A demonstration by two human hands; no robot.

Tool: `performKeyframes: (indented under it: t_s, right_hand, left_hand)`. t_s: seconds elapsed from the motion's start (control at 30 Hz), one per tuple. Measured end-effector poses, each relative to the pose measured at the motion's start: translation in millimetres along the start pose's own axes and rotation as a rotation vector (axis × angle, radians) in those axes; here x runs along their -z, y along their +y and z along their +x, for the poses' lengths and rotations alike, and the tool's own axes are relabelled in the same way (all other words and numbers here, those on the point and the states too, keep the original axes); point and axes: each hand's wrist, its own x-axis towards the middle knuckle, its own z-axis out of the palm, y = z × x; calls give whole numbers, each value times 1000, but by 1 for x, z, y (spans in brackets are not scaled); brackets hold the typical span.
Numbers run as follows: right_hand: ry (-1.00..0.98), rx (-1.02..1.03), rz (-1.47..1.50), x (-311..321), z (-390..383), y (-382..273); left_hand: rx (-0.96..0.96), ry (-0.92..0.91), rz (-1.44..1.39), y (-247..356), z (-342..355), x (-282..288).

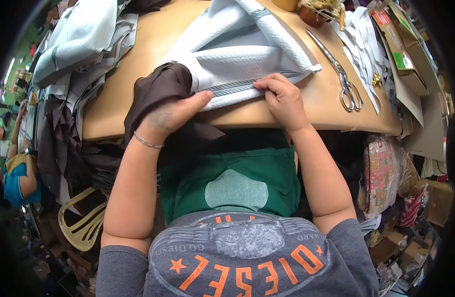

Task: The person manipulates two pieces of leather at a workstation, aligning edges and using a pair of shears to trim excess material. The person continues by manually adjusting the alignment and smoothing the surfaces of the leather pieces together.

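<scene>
White quilted fabric [242, 62] with a grey patterned band [232, 89] lies in folds on the tabletop in front of me. Dark brown cloth [160, 91] is bunched at its left end and hangs over the table edge. My left hand [175, 114] grips the near left edge of the white fabric, thumb on top; its other fingers are hidden below the cloth. With fingers curled in a pinch, my right hand [284, 99] holds the patterned band near its right end. Metal scissors [342, 75] lie to the right, apart from my hand.
Stacked white fabric [79, 42] stands at the left, with dark cloth [61, 131] hanging below. White strips [363, 44] and cardboard boxes [408, 59] are on the right. A plastic chair [81, 222] is at lower left. Another person [20, 180] works far left.
</scene>
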Motion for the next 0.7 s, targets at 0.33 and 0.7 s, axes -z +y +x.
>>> performKeyframes:
  t_s: [0.33,0.7]
  right_hand:
    - [4,-328,367,5,6,8]
    - [-29,-457,551,10,5,8]
  left_hand:
    - [667,-523,-1236,16,16,-41]
    - [54,-24,-786,31,32,-89]
